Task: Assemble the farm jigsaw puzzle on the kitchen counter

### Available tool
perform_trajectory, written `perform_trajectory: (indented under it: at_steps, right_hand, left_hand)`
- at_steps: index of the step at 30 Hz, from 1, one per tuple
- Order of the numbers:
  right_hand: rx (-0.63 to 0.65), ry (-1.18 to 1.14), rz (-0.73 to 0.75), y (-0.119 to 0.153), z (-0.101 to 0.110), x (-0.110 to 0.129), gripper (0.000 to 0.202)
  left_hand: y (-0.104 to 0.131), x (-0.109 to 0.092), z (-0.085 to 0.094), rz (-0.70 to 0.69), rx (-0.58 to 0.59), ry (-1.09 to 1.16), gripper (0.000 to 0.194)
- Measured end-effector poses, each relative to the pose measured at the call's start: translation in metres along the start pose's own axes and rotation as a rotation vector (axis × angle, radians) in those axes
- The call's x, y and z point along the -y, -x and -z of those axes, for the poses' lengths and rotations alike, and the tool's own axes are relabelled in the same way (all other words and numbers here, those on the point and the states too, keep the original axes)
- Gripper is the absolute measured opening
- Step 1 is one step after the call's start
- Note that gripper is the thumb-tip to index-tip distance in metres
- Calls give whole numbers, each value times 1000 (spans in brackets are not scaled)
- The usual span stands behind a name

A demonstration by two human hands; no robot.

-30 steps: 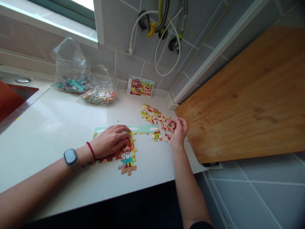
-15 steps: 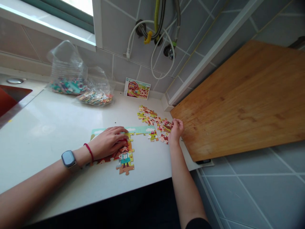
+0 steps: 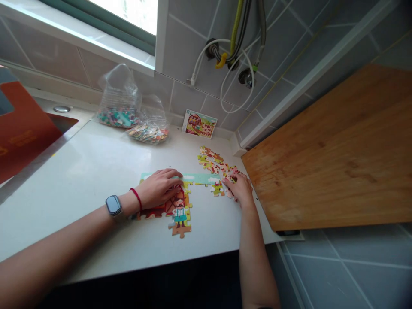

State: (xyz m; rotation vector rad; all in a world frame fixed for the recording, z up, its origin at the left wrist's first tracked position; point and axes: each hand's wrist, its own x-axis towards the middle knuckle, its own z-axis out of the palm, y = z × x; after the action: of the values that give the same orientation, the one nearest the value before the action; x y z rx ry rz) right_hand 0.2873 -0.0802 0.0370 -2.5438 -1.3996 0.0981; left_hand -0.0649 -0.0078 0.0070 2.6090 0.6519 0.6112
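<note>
My left hand (image 3: 161, 187) lies flat with fingers spread on a partly joined jigsaw puzzle (image 3: 165, 210), covering part of its upper left. The joined section shows a red barn, a figure in a teal apron and a strip of pale blue sky along the top. My right hand (image 3: 240, 187) rests over the loose puzzle pieces (image 3: 210, 161) to the right, thumb and fingers apart; the pieces under its palm are hidden. Just left of its thumb lies a green piece with a red tractor (image 3: 217, 188), by the end of the sky strip.
A picture card (image 3: 199, 123) leans against the tiled wall. Two clear bags of pieces, one teal (image 3: 117, 116) and one multicoloured (image 3: 148, 133), stand at the back left. A wooden board (image 3: 331, 154) borders the right side. An orange box (image 3: 27, 133) is at far left.
My right hand has moved down over the loose pieces, its thumb and fingers opening from a pinch. The view has shifted left, bringing in the orange box. My left hand stays on the puzzle.
</note>
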Motion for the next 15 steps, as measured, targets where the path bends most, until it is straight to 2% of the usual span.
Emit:
perform_trajectory:
  at_steps: [4, 9, 12, 15]
  right_hand:
    - [8, -36, 16, -3, 0, -3, 37]
    - [-30, -136, 30, -2, -5, -3, 40]
    - [-64, -267, 89, -1, -10, 0, 39]
    - [-141, -384, 171, -1, -10, 3, 27]
  left_hand:
    - [-1, 3, 4, 1, 9, 8, 28]
    - [-1, 5, 5, 16, -21, 46, 27]
    - [-1, 4, 5, 19, -19, 51, 27]
    - [-1, 4, 4, 20, -12, 41, 27]
